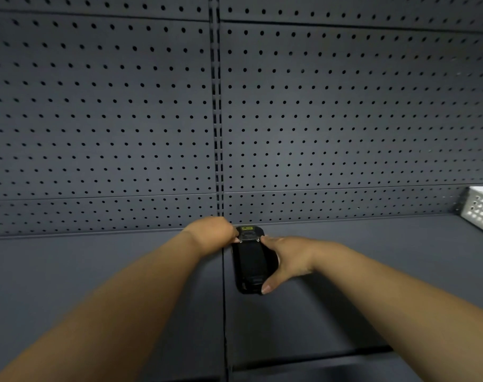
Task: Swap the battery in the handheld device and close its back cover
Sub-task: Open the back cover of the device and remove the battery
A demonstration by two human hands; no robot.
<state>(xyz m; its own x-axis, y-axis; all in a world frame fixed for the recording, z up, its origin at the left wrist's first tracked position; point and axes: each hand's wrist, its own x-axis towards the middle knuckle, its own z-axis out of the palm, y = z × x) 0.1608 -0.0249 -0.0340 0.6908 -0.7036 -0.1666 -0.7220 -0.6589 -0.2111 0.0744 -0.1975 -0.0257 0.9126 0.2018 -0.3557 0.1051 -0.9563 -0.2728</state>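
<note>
Dim, flat, bluish light, perhaps from overhead. Soft shadow beneath the right forearm (386,293). Pegboard (97,106) bowed and smeared toward edges; slightly blurred throughout.

shelf (97,271): dark grey | on it: black handheld device (251,263), white basket (481,213)

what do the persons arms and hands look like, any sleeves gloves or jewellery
Both forearms are bare as far as the frame shows, with no sleeves in view. The left hand and the right hand wear no gloves, and no rings, watch or bracelets are visible. The right thumb's nail looks plain and unpainted.
</note>
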